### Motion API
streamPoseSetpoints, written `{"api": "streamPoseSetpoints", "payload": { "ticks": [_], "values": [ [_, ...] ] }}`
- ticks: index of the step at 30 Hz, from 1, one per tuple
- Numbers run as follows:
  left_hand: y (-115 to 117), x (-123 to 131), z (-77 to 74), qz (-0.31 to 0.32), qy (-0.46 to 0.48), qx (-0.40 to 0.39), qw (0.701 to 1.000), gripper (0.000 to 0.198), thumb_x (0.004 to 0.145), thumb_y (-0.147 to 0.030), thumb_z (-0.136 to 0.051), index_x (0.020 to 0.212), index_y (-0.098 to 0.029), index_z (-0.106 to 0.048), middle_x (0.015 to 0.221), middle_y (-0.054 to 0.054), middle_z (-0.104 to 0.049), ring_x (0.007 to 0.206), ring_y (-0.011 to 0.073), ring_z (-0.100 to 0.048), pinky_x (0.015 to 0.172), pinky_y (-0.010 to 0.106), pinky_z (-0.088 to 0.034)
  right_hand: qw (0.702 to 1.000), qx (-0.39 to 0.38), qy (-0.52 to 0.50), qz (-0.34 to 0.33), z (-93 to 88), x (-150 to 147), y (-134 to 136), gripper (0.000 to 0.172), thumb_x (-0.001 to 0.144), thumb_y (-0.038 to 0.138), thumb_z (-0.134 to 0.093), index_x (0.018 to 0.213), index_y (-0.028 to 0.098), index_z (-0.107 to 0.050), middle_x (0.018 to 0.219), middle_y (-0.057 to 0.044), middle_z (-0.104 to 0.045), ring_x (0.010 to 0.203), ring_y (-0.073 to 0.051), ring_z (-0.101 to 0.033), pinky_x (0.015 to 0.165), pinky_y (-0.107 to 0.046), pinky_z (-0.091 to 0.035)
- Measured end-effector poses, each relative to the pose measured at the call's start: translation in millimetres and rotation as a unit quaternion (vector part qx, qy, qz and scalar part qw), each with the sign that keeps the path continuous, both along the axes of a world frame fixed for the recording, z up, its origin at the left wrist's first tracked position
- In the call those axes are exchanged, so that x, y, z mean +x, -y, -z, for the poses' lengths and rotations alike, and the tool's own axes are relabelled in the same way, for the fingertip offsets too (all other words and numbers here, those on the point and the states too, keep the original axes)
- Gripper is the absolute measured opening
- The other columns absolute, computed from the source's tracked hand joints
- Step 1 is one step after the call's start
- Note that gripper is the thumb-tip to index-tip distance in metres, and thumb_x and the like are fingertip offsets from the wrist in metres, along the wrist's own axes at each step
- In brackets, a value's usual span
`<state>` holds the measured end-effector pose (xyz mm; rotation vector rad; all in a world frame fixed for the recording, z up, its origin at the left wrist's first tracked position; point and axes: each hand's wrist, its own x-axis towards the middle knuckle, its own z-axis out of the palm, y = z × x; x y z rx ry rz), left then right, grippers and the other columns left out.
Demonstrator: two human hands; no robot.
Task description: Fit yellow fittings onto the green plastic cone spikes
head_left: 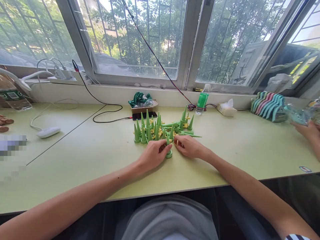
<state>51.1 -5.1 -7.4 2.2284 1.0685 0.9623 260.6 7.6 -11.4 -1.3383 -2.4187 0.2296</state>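
My left hand [156, 152] is closed around a green plant watering spike [169, 154] that stands point up on its round base near the table's front. To its right, my right hand [188, 146] has its fingers bent together beside the spike's upper part. Whatever lies between those fingertips is too small to make out. Just beyond both hands are several more green watering spikes [136, 134], many upright, with small yellow valves at their sides. Other green spikes [192, 134] lie flat at the right of the group.
Behind the spikes sit a cardboard box [145, 107] with green plastic, a phone [143, 116] on a cable, a water bottle [202, 100] and a tissue pack [227, 108]. Coloured hangers [268, 106] stand at right, near another person's hand [308, 131]. A white device [48, 132] lies left.
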Motion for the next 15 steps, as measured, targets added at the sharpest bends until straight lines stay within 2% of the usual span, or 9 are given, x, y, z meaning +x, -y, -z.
{"api": "streamPoseSetpoints", "payload": {
  "ticks": [6, 12, 15],
  "values": [
    [-1.8, -0.5, 1.5, -0.008, 0.000, 0.015, 1.000, 0.044, 0.093, -0.041, -0.052, 0.059, -0.019, -0.035, 0.053, -0.004, -0.036, 0.053, 0.0110, -0.028, 0.054, 0.026, -0.023, 1.000, -0.013, -0.006, 0.009, -1.9, -0.5, 2.3, 0.006, 0.091, 0.014, -0.052, 0.090, 0.020, -0.054, 0.073, -0.002, -0.063, 0.063, -0.016, -0.053, 0.060, -0.025, -0.035],
    [-1.3, -0.9, 1.1, -0.013, -0.012, 0.025, 1.000, 0.040, 0.094, -0.039, -0.052, 0.062, -0.019, -0.039, 0.054, -0.005, -0.041, 0.053, 0.0109, -0.030, 0.055, 0.026, -0.024, 0.995, -0.005, -0.096, -0.021, 0.7, -0.6, 0.7, 0.004, 0.093, 0.018, -0.051, 0.090, 0.020, -0.052, 0.069, 0.001, -0.060, 0.061, -0.014, -0.050, 0.060, -0.025, -0.037],
    [-1.9, -0.7, 1.7, -0.017, -0.012, 0.030, 0.999, 0.038, 0.094, -0.038, -0.053, 0.063, -0.019, -0.041, 0.054, -0.004, -0.043, 0.053, 0.0108, -0.032, 0.055, 0.025, -0.025, 0.990, -0.012, -0.140, -0.026, 0.9, -1.4, 0.9, 0.007, 0.093, 0.019, -0.052, 0.099, 0.020, -0.054, 0.068, 0.003, -0.061, 0.059, -0.014, -0.051, 0.061, -0.025, -0.038]
  ]
}}
